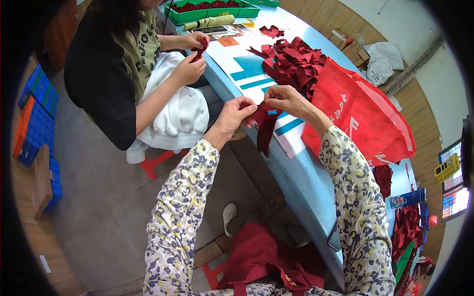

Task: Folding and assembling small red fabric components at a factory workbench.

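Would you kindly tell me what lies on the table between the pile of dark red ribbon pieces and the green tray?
In the head view, a small loose red ribbon scrap lies between the ribbon pile and the green tray.

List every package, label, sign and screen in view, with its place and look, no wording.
Red fabric bag: on the table, right of the hands, white print.
Printed sheet: flat on the table, white with teal blocks.
Screens: far right edge, lit.
Cardboard box: floor, left, brown.
Blue crates: stacked, far left.
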The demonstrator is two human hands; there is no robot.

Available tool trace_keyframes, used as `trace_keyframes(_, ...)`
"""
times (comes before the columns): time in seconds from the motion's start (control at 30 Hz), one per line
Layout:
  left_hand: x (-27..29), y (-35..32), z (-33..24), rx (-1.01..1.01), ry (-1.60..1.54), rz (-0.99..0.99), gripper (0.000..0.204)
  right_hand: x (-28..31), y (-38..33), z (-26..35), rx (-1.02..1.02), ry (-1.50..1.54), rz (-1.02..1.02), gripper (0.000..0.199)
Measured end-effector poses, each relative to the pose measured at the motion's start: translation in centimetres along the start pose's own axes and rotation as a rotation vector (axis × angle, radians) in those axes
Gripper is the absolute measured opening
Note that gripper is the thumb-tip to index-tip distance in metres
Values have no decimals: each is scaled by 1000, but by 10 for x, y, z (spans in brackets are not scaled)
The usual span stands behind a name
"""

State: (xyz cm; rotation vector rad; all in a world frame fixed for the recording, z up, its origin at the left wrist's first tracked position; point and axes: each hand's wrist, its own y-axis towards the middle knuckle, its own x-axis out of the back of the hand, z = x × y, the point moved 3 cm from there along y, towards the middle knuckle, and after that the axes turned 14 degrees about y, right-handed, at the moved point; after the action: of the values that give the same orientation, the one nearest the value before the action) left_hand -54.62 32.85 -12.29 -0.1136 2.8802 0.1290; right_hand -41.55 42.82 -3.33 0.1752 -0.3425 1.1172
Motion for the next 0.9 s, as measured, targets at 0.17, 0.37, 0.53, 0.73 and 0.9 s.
trace_keyframes(0.17,3,-2,-3,-29,54,6,13,-2,-3,6,3,10,-9,10)
trace_keyframes(0.37,-10,-4,-14,-102,81,-63,12,5,-6,8,35,-12,9,11)
trace_keyframes(0.53,-10,-4,-12,-143,70,-96,10,2,-6,14,28,-82,2,13)
trace_keyframes(0.73,-22,-6,-14,-132,96,-133,9,3,-11,22,-70,-59,-24,12)
trace_keyframes(0.9,-25,-7,-16,-162,152,-182,8,0,-9,33,43,-321,-21,10)
